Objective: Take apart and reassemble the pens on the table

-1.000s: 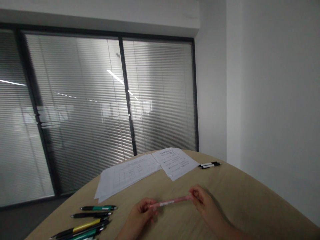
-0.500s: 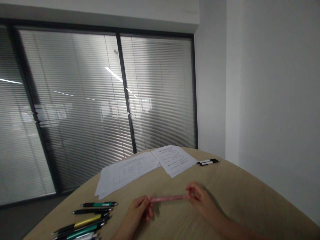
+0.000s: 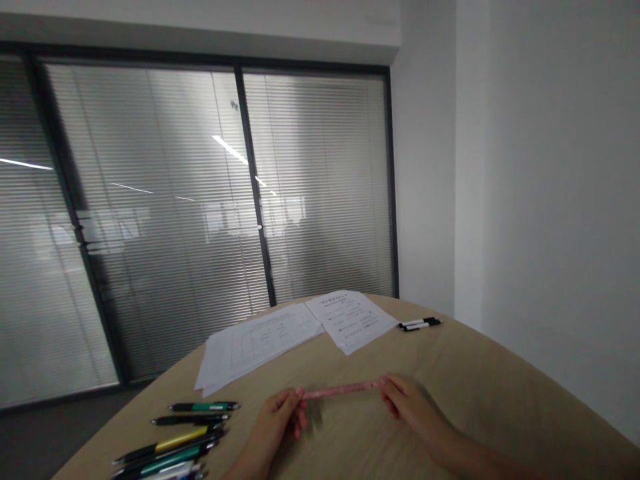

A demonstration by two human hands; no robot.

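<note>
the left hand [image 3: 276,427] and the right hand [image 3: 413,408] are pinching a slim pink translucent pen [image 3: 343,390] by its opposite ends, the hands apart and the pen bridging the gap between them, low over the pale wooden tabletop [image 3: 480,380]. so far, only this pen is in hand. a bunch of click pens [image 3: 180,441] is lying at the near left, two black-and-white markers [image 3: 419,324] are lying far right, and printed papers [image 3: 260,347] are lying between them. the fingers are hiding the pen's tips, the bunch is running off the frame's bottom edge, and the print is too small to read.
</note>
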